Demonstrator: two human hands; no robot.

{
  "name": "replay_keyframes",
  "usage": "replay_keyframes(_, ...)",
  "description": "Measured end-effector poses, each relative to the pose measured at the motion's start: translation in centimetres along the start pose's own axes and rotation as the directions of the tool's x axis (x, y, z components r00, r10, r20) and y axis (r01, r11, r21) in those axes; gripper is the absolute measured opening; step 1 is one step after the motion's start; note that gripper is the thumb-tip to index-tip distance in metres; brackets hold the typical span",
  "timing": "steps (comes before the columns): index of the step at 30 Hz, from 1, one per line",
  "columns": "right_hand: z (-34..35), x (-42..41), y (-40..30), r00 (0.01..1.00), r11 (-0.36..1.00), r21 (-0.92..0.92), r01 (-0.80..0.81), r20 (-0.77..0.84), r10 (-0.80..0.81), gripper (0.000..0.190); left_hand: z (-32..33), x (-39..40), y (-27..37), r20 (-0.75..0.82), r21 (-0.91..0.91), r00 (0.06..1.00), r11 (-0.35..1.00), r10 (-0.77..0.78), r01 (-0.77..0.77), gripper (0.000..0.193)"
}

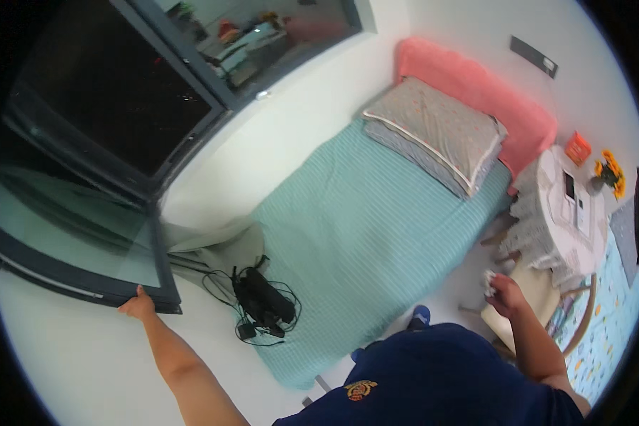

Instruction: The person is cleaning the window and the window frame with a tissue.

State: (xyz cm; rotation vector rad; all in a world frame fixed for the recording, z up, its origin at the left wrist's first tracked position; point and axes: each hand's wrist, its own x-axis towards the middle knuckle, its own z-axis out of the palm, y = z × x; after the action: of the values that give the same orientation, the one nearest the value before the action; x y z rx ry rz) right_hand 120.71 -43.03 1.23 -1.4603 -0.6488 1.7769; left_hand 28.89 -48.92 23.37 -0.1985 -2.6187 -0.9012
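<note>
My left hand point(138, 306) grips the lower edge of a dark-framed window sash point(162, 285), its thumb over the frame near the corner. The sash is swung inward from the window frame point(205, 120), and darkness shows through the opening. Out to the right, my right hand point(506, 298) holds a crumpled white wad point(489, 283), perhaps tissue or cloth. That hand is above a cream chair seat point(546, 293). Below the window is a bed with a pale green striped cover point(362, 229).
A black device with tangled cables point(263, 301) lies on the bed near a bunched grey-green curtain point(245, 245). Stacked pillows point(436, 128) rest against a pink headboard point(474, 80). At right, a lace-covered round table point(551, 213) holds a phone point(568, 186) and a vase of sunflowers point(596, 185).
</note>
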Motion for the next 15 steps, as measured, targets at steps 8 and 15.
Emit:
replay_keyframes(8,6.2,0.0,-2.6,0.998,0.998,0.04,-0.051,-0.035,0.052,0.018,3.5,6.6,-6.6,-0.225,0.295,0.948,0.943,0.225,-0.154,0.104)
replay_keyframes(15,4.4,-1.2,-1.6,0.999,0.982,0.182,-0.044,0.026,0.04,0.018,2.2,7.1,-7.3,-0.305,0.463,0.882,0.865,0.36,-0.193,0.095)
